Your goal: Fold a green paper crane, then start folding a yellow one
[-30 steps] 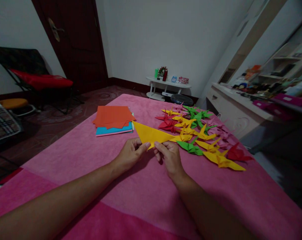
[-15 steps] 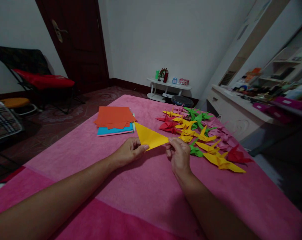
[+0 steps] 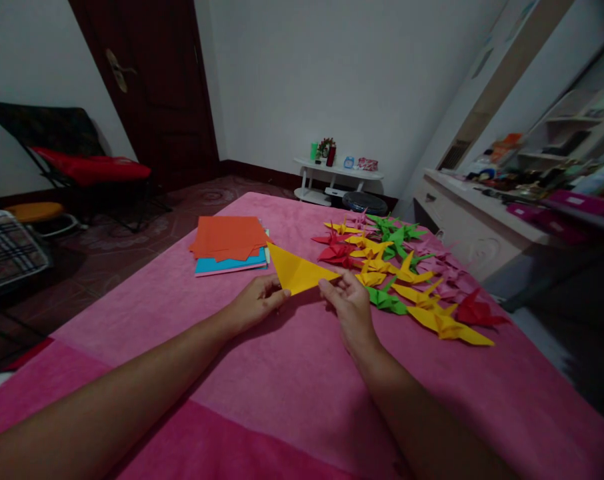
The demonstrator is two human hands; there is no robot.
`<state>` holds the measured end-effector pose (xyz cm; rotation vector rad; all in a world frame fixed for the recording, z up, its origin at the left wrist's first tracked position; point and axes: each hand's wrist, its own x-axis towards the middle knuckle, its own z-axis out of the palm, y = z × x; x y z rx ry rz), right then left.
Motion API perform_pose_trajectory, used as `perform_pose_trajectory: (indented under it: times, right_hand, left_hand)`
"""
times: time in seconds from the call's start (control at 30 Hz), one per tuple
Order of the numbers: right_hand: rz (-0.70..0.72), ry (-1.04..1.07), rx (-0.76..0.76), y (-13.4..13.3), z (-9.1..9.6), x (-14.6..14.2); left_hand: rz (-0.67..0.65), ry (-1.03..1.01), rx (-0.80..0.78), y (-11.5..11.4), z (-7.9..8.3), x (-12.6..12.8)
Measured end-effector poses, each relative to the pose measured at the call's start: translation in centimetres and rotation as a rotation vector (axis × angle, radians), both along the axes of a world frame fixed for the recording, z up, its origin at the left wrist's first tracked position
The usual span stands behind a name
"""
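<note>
A yellow paper triangle (image 3: pixel 296 271) lies folded on the pink cloth (image 3: pixel 262 373). My left hand (image 3: pixel 256 303) pinches its near corner, fingers closed on the paper. At the triangle's right tip is my right hand (image 3: pixel 351 308), gripping that corner between thumb and fingers. Just behind the triangle sits a stack of orange and blue paper sheets (image 3: pixel 229 243). To the right, several folded paper cranes (image 3: pixel 397 270) in yellow, green, red and pink are spread over the cloth.
A white dresser (image 3: pixel 472 220) with clutter stands at the right. A small white shelf table (image 3: pixel 337 175) is against the far wall. A dark chair with a red cushion (image 3: pixel 89 168) and a dark door (image 3: pixel 152 87) are at the left.
My right hand slid out along the triangle's edge to its right tip, then came slightly back in. The left hand kept its pinch on the near corner.
</note>
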<state>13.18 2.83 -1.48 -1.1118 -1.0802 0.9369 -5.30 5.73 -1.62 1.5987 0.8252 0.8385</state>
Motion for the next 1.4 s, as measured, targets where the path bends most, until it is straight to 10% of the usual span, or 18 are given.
perform_pose_trajectory:
  times: [0.23, 0.5, 0.8, 1.4]
  right_hand:
    - [0.082, -0.088, 0.019, -1.5, 0.7, -1.6]
    - [-0.027, -0.014, -0.014, -0.9, 0.7, -0.7]
    - [0.209, -0.104, 0.031, -2.6, 1.2, -2.8]
    - [0.218, 0.044, -0.014, -1.8, 1.7, -2.2]
  left_hand:
    - [0.272, -0.188, -0.078, 1.3, -0.5, -0.2]
    - [0.038, 0.085, 0.144, 1.1, -0.6, 0.1]
    - [0.145, -0.229, -0.151, 1.0, -0.3, 0.3]
    - [0.035, -0.235, -0.262, 0.9, -0.6, 0.0]
